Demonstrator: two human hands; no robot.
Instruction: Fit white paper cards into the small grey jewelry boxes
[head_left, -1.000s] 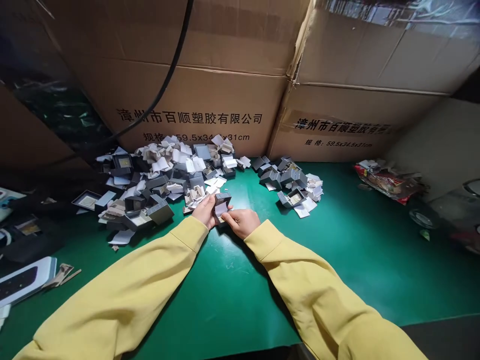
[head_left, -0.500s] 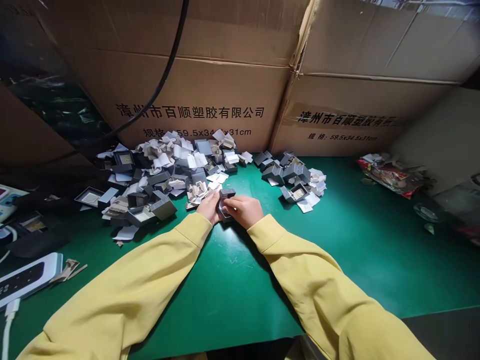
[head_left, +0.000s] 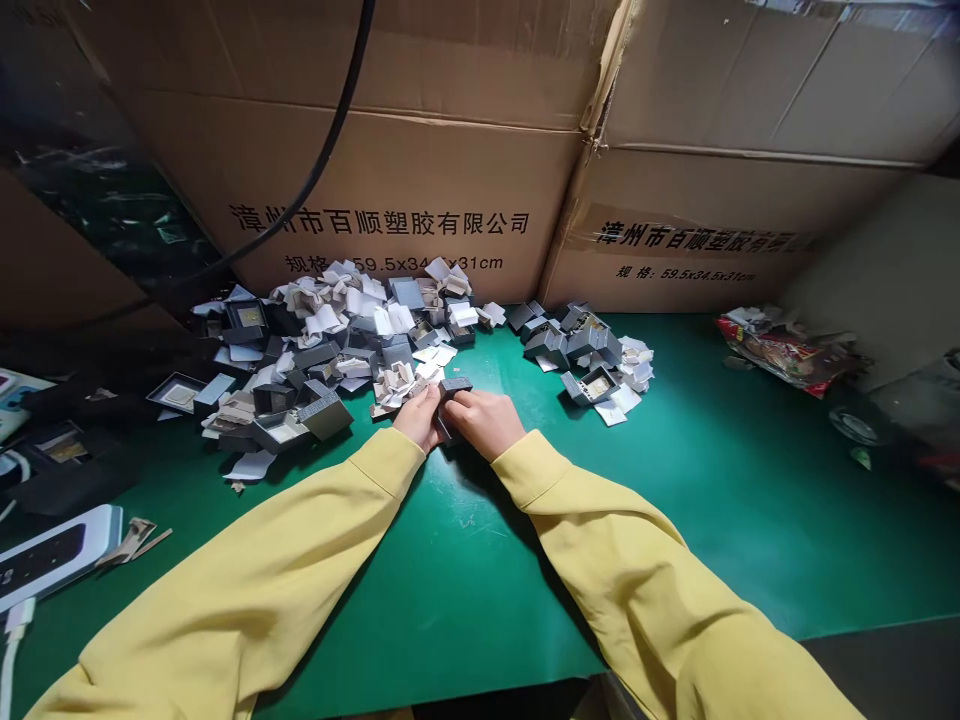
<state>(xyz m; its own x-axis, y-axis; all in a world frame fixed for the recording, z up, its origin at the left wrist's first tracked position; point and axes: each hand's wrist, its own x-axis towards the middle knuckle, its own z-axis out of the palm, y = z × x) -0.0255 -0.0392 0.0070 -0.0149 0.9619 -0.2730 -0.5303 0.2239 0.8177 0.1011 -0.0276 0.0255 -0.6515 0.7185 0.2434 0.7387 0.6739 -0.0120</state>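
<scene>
Both hands meet over the green table, holding one small dark grey box with its lid up. My left hand grips the box from its left side. Curled over its right side and opening is my right hand, whose fingertips hide the inside. Just beyond my left hand lies a heap of similar grey boxes mixed with folded white paper pieces. To the right, a smaller group of grey boxes sits beside more white paper.
Large cardboard cartons stand along the back, with a black cable hanging before them. A white power strip with a plugged-in cable lies at left. A crumpled red packet rests at the far right.
My right hand's fingers have shifted slightly left and curled further over the box. Both hands remain in nearly the same place.
</scene>
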